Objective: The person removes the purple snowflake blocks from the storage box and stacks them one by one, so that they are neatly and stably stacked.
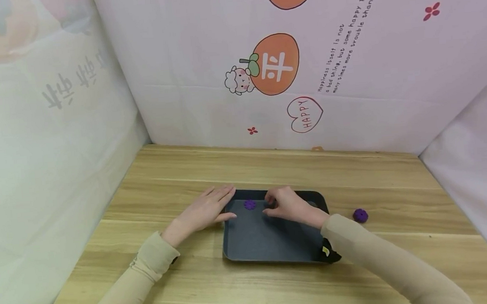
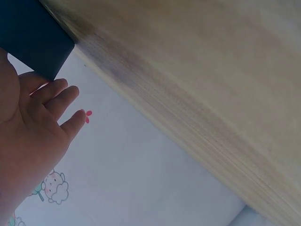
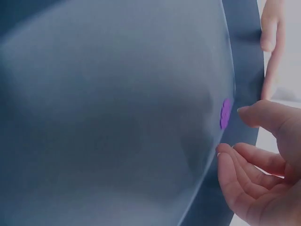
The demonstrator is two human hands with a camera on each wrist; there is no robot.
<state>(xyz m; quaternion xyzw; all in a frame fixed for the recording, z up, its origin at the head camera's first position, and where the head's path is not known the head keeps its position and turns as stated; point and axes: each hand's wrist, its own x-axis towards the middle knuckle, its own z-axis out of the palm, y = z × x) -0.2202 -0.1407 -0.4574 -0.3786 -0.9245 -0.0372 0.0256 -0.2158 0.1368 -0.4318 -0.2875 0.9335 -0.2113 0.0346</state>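
A dark blue-grey rectangular tray (image 1: 271,244) lies on the wooden table. My left hand (image 1: 209,206) rests at its far left corner, fingers extended along the rim and thumb reaching over the side. In the left wrist view, the fingers of the left hand (image 2: 47,103) touch the tray's corner (image 2: 59,56). A small purple flower-shaped piece (image 1: 250,204) lies flat inside the tray near the far edge. Just right of it hovers my right hand (image 1: 287,205), thumb and bent fingers apart with nothing between them. The right wrist view shows the purple piece (image 3: 225,114) close beyond those fingertips.
A thicker purple flower-shaped piece (image 1: 360,215) sits on the wooden table (image 1: 185,283) to the right of the tray. A black strap with a yellow mark (image 1: 327,251) hangs below the right sleeve. White printed sheets (image 1: 189,104) wall the table behind and at both sides.
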